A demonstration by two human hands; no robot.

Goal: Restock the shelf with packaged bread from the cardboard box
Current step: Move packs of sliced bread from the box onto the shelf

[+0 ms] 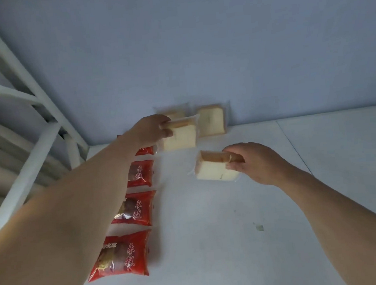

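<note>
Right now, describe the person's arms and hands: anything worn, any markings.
Both arms are bare from the frame's lower edge to the wrist: no sleeves show. The left hand and right hand wear no gloves. No watch, bracelet or ring is visible, and no tattoos or marks can be made out. Fingers are bare; the nails are too blurred to judge.

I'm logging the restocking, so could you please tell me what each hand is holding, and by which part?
Left hand holds a bread pack by its top left corner; right hand holds another pack by its top right edge.
</note>
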